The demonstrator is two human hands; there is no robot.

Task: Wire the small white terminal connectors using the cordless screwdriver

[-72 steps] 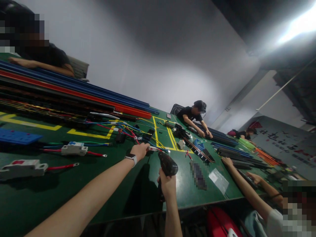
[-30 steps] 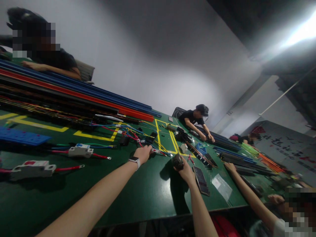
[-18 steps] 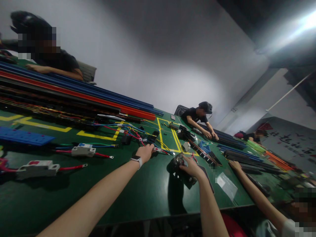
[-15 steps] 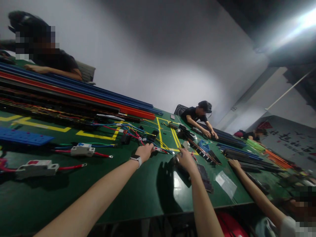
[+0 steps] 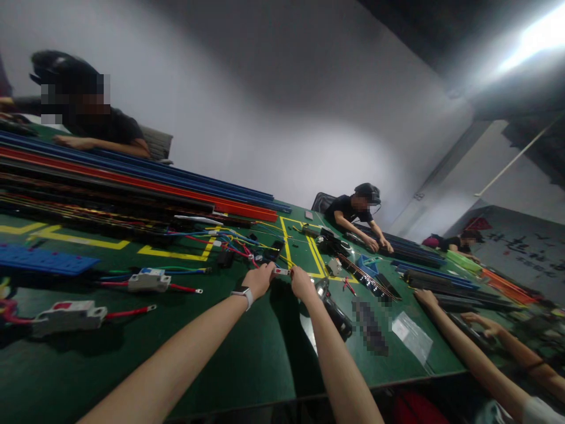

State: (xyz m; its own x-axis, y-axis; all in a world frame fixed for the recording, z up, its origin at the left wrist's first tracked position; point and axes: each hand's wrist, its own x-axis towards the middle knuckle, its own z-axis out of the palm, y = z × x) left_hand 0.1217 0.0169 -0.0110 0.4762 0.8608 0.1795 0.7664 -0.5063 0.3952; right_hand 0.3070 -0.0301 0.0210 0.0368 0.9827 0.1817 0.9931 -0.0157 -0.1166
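My left hand (image 5: 259, 281), with a watch on its wrist, is closed around one end of a small white circuit breaker (image 5: 282, 271) with a red part. At its other end, my right hand (image 5: 303, 284) is closed where the breaker's red cable comes out; my fingers hide the cable end. A bundle of coloured wires (image 5: 238, 241) lies just beyond my left hand. Beside my right hand rests a dark power tool (image 5: 334, 310), probably a drill. Two more breakers, a nearer one (image 5: 70, 317) and a farther one (image 5: 149, 280), lie to the left with red cables ending in ring lugs.
Long blue and red channels (image 5: 176, 185) run along the far left of the green table (image 5: 189, 335). A blue strip (image 5: 46, 259), a clear plastic bag (image 5: 411, 337) and a blue holder (image 5: 368, 265) lie about. Co-workers sit across the table; another person's arms reach in at right.
My right hand has moved left, away from the power tool, and closed at the breaker's cable end. My left hand stays at the breaker. A second hand of the person at right has appeared.
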